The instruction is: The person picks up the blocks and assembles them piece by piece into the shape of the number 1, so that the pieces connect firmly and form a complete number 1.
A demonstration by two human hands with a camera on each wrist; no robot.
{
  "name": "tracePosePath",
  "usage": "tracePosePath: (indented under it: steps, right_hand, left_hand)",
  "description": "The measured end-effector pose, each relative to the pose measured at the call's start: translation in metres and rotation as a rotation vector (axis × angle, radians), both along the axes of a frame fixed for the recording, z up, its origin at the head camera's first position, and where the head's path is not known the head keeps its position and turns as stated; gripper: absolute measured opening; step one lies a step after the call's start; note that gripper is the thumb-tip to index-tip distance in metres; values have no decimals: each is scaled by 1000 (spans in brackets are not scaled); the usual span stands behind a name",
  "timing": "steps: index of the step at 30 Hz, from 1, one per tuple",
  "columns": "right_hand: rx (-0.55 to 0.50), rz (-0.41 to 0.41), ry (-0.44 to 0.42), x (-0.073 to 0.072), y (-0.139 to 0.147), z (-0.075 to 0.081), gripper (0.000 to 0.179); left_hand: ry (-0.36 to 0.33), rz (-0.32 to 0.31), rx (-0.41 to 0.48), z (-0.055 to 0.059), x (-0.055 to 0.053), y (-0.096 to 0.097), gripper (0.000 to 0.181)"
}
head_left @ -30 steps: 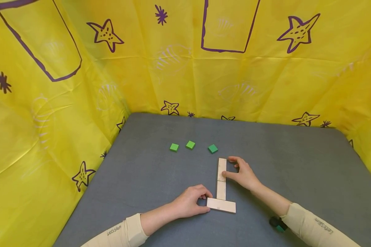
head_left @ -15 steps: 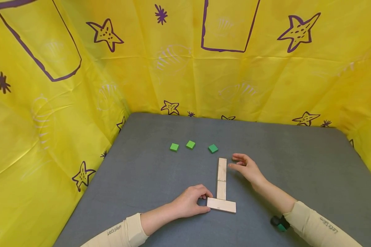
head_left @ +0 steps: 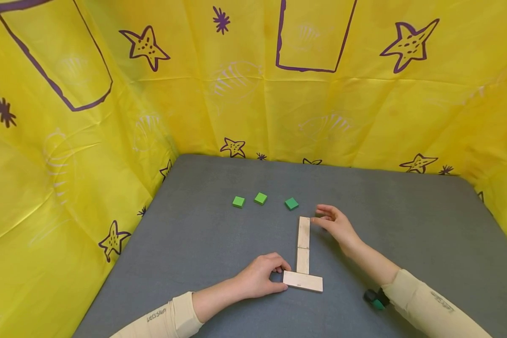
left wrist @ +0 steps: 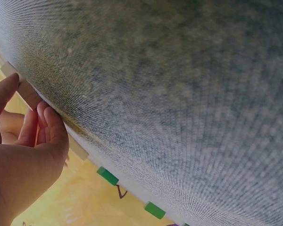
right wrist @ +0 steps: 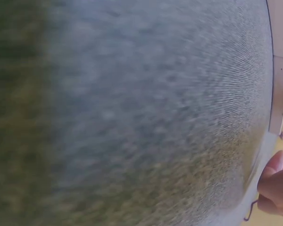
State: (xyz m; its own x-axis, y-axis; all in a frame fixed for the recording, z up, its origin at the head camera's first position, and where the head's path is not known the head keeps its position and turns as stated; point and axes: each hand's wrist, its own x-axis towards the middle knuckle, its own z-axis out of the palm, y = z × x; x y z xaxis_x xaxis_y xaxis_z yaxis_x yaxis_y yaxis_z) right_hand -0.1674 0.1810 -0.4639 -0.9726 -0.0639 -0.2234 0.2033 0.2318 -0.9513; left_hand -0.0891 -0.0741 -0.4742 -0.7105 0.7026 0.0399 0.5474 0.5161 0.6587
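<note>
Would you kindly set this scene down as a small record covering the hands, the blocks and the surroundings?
Left hand: pinches left end of the crosswise pale rectangular wooden block
Row: two pale rectangular wooden blocks, end to end, leading away from that block's middle
Right hand: beside the row's far end; contact unclear
Beyond row, leftward: two light green square blocks, one dark green square block
Surface: grey table
Backdrop: yellow fabric with purple starfish drawings

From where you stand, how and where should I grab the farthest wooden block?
Best pinched across its long sides, probably, from above and the right with the right hand. The farthest wooden block lies flat and narrow, its near end against the next block, while no block lies along its long sides.
</note>
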Motion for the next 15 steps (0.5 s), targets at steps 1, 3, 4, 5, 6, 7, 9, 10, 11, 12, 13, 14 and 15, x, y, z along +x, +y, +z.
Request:
tracePosePath:
  steps: [1, 3, 4, 5, 6, 7, 9, 10, 11, 12, 13, 14, 15]
  right_hand:
    - [-6, 0, 2, -1, -1, 0, 61]
    - [-15, 2, 4, -2, -3, 1, 62]
    - [-17, 4, 4, -3, -4, 2, 63]
    - [-21, 6, 4, -4, -4, 2, 63]
    - [-20, 7, 2, -5, -6, 2, 63]
    - [-17, 9, 0, -6, -7, 3, 64]
    - [-10, 15, -1, -7, -8, 3, 64]
    - [-6, 19, -1, -8, -9, 2, 64]
    - [-2, 24, 0, -9, -9, 2, 64]
    - [3, 28, 2, -10, -9, 1, 64]
    - [8, 31, 2, -11, -10, 0, 64]
    - [12, 34, 3, -13, -10, 0, 64]
    - [17, 36, 4, -14, -11, 0, 64]
  left_hand:
    - [0, 0, 1, 0, 0, 0, 26]
    - [-3, -1, 0, 0, 0, 0, 26]
    - [-4, -2, -1, 0, 0, 0, 26]
    - [-4, -2, -2, 0, 0, 0, 26]
    - [-6, -2, -3, 0, 0, 0, 26]
    - [-6, -3, -5, 0, 0, 0, 26]
    - [-7, -4, -3, 0, 0, 0, 26]
    - [-7, -4, -2, 1, 0, 0, 26]
    - [-7, -4, -1, 1, 0, 0, 26]
    - [-9, -3, 1, 1, 0, 0, 26]
    - [-9, -3, 2, 1, 0, 0, 26]
    - [-10, -3, 2, 1, 1, 0, 26]
    - [-11, -2, 1, 1, 1, 0, 26]
